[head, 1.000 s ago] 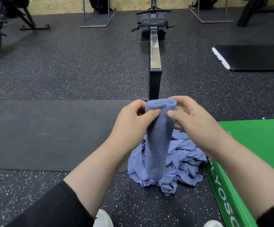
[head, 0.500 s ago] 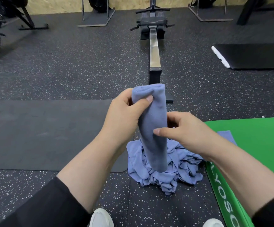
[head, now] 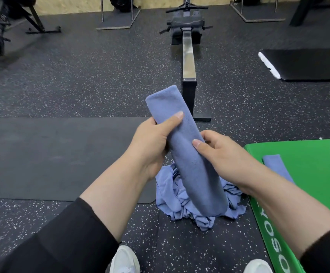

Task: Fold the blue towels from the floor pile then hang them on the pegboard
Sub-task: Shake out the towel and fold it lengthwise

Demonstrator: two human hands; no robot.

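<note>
Speckled black rubber flooring (head: 81,79) fills the frame, with a smooth dark mat (head: 51,158) across the left middle. You are holding a folded blue towel (head: 187,154) at the centre of the picture: a long narrow strip whose long axis runs from upper left to lower right, its rounded top end pointing toward the upper left and its lower end hanging in front of the pile of blue towels (head: 176,201) on the floor. Your left hand (head: 152,142) grips the strip near its upper end, thumb laid across the front face and fingers wrapped behind. Your right hand (head: 225,154) pinches it lower down on its right edge, thumb on the front, fingers curled behind. So the towel lies between your two hands, up off the floor. Behind it, a rowing machine (head: 187,56) runs up the centre of the frame, its rail partly hidden by the towel's top end. A green box (head: 307,174) fills the lower right, just beside the pile, and another folded blue towel (head: 276,166) lies on its top, partly covered by your right forearm. A black pad with a white edge (head: 306,64) sits at the upper right. Your white shoes (head: 124,261) show at the bottom edge.
</note>
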